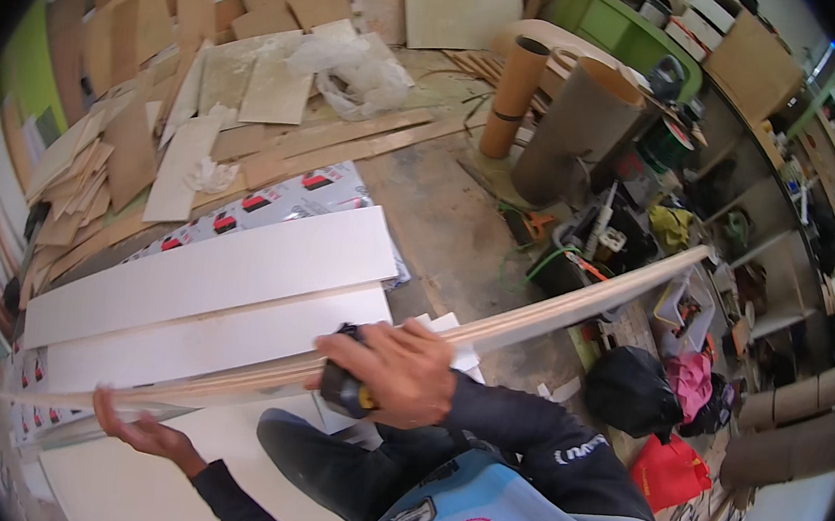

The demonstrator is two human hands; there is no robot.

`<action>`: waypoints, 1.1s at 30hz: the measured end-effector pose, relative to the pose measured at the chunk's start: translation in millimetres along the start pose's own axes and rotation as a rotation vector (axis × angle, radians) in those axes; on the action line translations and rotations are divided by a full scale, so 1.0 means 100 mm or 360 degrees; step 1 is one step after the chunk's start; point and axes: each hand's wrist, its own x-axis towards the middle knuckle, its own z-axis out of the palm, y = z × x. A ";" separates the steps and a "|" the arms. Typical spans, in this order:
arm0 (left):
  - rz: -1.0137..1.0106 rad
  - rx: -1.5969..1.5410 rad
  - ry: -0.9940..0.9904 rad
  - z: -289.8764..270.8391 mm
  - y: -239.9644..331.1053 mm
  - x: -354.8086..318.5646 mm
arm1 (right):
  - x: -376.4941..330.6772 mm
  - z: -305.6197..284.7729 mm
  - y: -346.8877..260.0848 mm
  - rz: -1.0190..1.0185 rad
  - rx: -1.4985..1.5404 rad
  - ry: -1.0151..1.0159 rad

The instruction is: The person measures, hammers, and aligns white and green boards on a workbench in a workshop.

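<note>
A long, narrow board (574,303) with a pale layered edge stretches across the view, its edge facing up, from far left to upper right. My right hand (409,372) is wrapped round a black-and-yellow hand tool (345,386) at the middle of this board. The tool's exact kind is hidden by my fingers. Toward the board's left end, my left hand (147,433) has its fingers stretched out, the fingertips at the board's side. Two white panels (226,270) lie side by side just beyond the board.
Wood and board offcuts (132,148) cover the floor at back left, with crumpled clear plastic (360,79) on them. Cardboard tubes (576,125) stand at back right. Near the board's right end are a tool bin (577,276), a black bag (631,390) and a red bag (670,474).
</note>
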 end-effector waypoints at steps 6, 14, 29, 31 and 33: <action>-0.1127 -0.1602 -0.0150 -0.90 -3.15 -1.17 | 0.18 -0.72 -0.31 -0.0184 0.0118 0.0029; -0.2227 -0.2622 0.0190 -0.05 -2.34 -2.28 | -0.75 -1.51 0.02 -0.0210 -0.0260 0.0228; -0.2273 -0.2665 0.0754 -0.11 0.33 -2.42 | -0.66 -2.90 0.63 -0.0175 -0.0489 0.1012; -0.2321 -0.2575 0.0824 -0.22 0.73 -2.20 | -0.45 -3.13 0.68 -0.0152 -0.0463 0.1041; -0.2330 -0.2548 0.0875 -0.31 1.14 -1.91 | -0.20 -3.42 0.70 -0.0143 -0.0421 0.1078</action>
